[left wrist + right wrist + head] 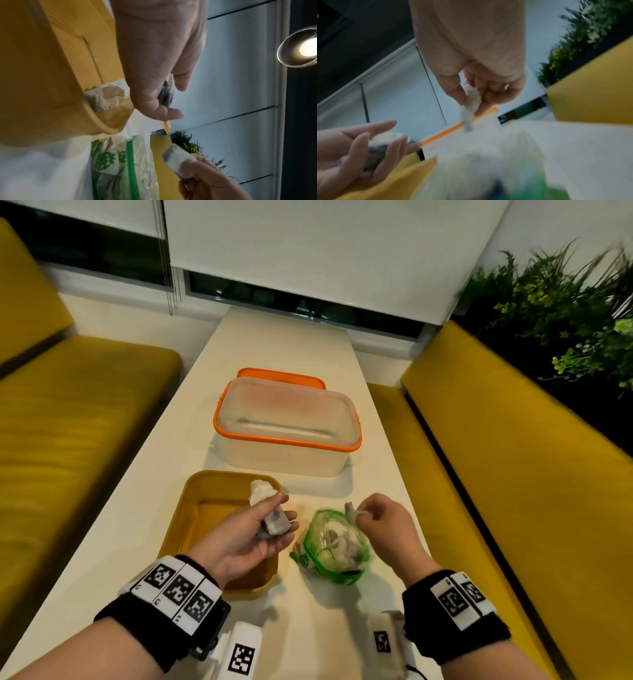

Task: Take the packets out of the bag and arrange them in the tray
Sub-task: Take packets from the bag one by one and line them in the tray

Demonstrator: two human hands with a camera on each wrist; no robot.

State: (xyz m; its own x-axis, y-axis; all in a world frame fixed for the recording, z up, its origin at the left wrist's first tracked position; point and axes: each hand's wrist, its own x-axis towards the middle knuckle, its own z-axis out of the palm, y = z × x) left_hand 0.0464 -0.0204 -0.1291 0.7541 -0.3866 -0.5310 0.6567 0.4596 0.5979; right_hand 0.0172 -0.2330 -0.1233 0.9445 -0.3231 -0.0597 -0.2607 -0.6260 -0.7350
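While pinched, packet (350,509) upright above bag (330,546).

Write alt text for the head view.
Over a white table, the left hand holds a packet above a yellow tray while the right hand pinches another packet above a green bag. A clear orange-rimmed box sits behind.

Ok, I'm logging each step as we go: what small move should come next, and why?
Probably the left hand lowers the packet it holds into the yellow tray, beside the packet already there. It hovers over the tray's right side, while the right hand pinches another packet above the green bag.
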